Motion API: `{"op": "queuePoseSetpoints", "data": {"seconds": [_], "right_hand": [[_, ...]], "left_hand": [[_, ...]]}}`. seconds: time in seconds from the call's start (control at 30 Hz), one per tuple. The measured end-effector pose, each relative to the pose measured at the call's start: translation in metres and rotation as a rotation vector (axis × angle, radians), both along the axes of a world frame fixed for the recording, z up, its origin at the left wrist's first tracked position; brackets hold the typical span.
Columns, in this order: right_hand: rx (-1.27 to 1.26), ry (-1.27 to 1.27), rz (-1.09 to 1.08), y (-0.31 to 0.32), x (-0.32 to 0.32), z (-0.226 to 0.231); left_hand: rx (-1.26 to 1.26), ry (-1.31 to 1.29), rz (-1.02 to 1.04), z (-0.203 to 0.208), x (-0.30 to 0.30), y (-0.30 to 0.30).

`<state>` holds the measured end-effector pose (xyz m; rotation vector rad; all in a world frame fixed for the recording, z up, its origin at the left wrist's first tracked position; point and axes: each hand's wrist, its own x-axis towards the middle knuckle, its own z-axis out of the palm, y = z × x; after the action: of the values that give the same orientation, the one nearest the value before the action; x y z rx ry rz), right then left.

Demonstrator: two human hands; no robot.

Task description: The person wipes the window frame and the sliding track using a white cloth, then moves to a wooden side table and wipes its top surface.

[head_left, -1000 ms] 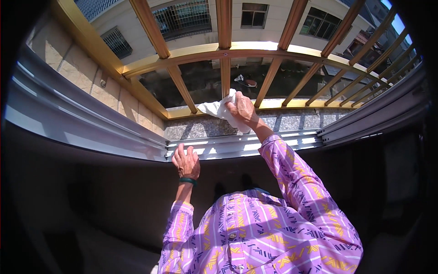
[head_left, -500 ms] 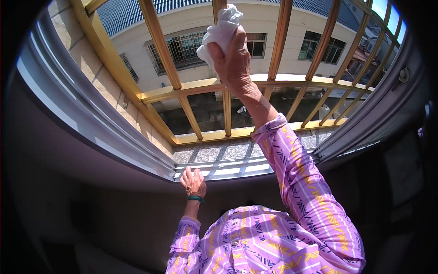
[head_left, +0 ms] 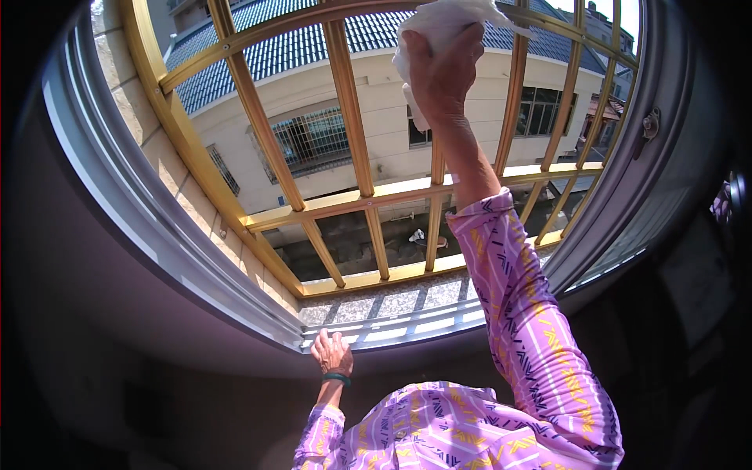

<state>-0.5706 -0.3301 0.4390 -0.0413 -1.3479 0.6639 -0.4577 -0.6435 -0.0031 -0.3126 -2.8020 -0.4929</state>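
High up, my right hand (head_left: 446, 74) is closed round a crumpled white cloth (head_left: 439, 27). The cloth covers part of a gold vertical bar and the upper rail (head_left: 313, 17) of the window grille; a loose end sticks out to the right. Whether the fingers also wrap the bar behind the cloth is hidden. My left hand (head_left: 333, 352) is low down, its fingers bent over the inner edge of the grey window frame (head_left: 376, 337). A dark green band sits on that wrist.
The gold grille has a lower rail (head_left: 337, 205) and several upright bars. A speckled stone sill (head_left: 399, 298) lies inside its foot. At the right stands a window sash with a handle (head_left: 648, 125). Beyond the bars is a pale building (head_left: 313, 102) with a blue tiled roof.
My right hand has moved up and to the right along the grille with the cloth. The view has tilted upward, showing the upper rail. My left hand keeps its place on the frame.
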Motion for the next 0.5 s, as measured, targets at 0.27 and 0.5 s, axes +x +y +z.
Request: {"op": "queuePoseSetpoints", "data": {"seconds": [0.27, 0.5], "right_hand": [[0.09, -0.505, -0.013, 0.017, 0.019, -0.16], [0.31, -0.107, 0.09, 0.016, 0.085, -0.012]], "left_hand": [[0.026, 0.107, -0.014, -0.015, 0.003, -0.009], [-0.048, 0.13, 0.012, -0.019, -0.001, -0.006]]}}
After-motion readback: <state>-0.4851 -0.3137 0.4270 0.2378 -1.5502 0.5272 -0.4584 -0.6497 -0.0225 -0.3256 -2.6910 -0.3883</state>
